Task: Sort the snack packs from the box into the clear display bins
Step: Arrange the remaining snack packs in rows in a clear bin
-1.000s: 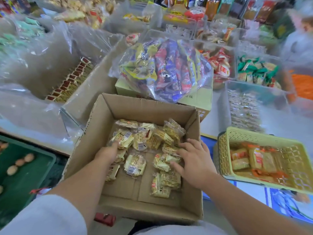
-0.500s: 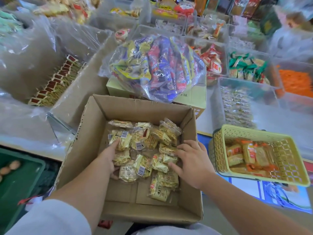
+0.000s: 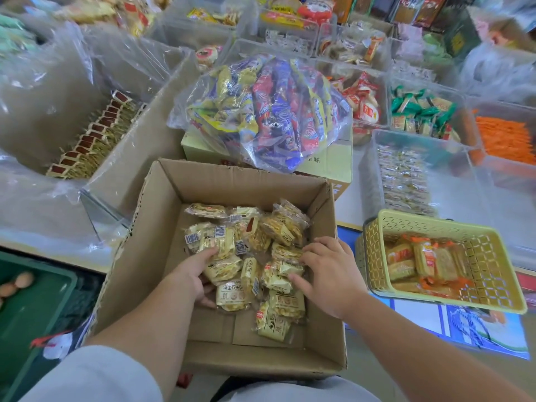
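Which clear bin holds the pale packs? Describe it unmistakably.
Start at the open cardboard box. Right of it sits a yellow lattice basket; the clear bin lies directly beyond that. Around it lie green packs and orange goods; this one holds pale packs.

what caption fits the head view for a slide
Left hand grips and right hand touches snack packs in the box.

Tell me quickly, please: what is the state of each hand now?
Left hand: fingers curled round snack packs.
Right hand: open, fingers resting on the packs.
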`<state>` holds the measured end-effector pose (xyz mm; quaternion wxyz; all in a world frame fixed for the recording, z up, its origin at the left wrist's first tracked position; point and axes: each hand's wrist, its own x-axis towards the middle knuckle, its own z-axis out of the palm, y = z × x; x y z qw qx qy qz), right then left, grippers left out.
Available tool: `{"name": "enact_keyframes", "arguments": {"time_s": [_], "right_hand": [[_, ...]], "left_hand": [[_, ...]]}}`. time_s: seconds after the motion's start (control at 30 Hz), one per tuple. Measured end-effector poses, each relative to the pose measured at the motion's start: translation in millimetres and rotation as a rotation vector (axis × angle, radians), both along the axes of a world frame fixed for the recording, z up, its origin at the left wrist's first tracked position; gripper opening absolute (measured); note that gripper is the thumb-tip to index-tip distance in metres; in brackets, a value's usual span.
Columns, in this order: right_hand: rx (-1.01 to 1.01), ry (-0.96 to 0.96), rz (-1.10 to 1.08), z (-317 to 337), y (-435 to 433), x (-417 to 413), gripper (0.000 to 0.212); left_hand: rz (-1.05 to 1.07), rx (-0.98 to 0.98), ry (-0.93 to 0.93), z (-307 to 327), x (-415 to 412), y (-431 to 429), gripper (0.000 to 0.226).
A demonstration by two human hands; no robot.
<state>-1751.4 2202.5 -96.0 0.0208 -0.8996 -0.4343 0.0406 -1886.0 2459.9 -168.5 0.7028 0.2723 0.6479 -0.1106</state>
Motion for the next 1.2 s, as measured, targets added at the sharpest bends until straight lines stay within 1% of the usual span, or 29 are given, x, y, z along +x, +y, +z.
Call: {"name": "enact_keyframes", "arguments": {"time_s": [0.1,0.2,0.33,0.47,0.57,0.67,0.7,0.77,0.8,0.87,0.93,1.0,1.07,1.13,1.2], "right_hand": [[0.001,-0.002,-0.002,0.2,0.6,-0.6,0.053],[0.007,0.007,-0.006,1.0,0.6,-0.9,0.054],[-0.003,0.02,-0.007,1.9,0.2,-0.7,0.057],[-0.012,0.023,-0.001,4.7,1.2,-0.9,0.057],[-0.018,0.026,0.003,5.5,0.3,-0.3,0.057],[-0.025,0.038,0.007,6.3,0.5,0.0,0.057],[-0.03,0.044,0.008,6.3,0.5,0.2,0.057],[-0.025,0.064,0.006,5.5,-0.5,0.9,0.059],[-0.015,0.078,0.002,5.8,-0.9,1.1,0.062],[-0.003,0.108,0.0,9.6,-1.5,0.5,0.074],[0.012,0.138,0.002,16.7,1.1,-1.0,0.086],[0.087,0.244,-0.048,27.4,7.9,-2.8,0.085],[0.312,0.44,-0.129,41.4,14.4,-3.8,0.08],[0.577,0.711,-0.164,58.9,18.5,-4.8,0.073],[0.747,0.988,-0.135,76.5,16.8,-2.3,0.065]], "left_hand": [[-0.103,0.015,0.002,-0.2,2.4,-6.7,0.053],[-0.256,-0.016,0.001,3.4,4.3,-15.4,0.053],[-0.432,-0.023,-0.022,6.1,8.2,-21.7,0.044],[-0.518,0.045,-0.063,9.6,8.7,-26.8,0.039],[-0.539,0.153,-0.085,18.3,6.4,-25.4,0.038],[-0.501,0.239,-0.126,34.0,-0.7,-21.7,0.023],[-0.477,0.28,-0.151,39.9,-4.2,-20.4,0.022],[-0.5,0.412,-0.217,54.6,-12.1,-18.8,0.026],[-0.523,0.484,-0.25,63.6,-16.1,-19.3,0.03],[-0.528,0.611,-0.315,81.7,-23.1,-24.4,0.037],[-0.482,0.701,-0.372,98.2,-28.2,-33.8,0.035],[-0.474,0.755,-0.414,115.2,-29.2,-45.0,0.034],[-0.513,0.779,-0.472,132.8,-26.4,-57.2,0.037],[-0.56,0.774,-0.547,150.2,-20.2,-71.3,0.041],[-0.597,0.761,-0.602,166.8,-10.3,-88.6,0.04]]}}
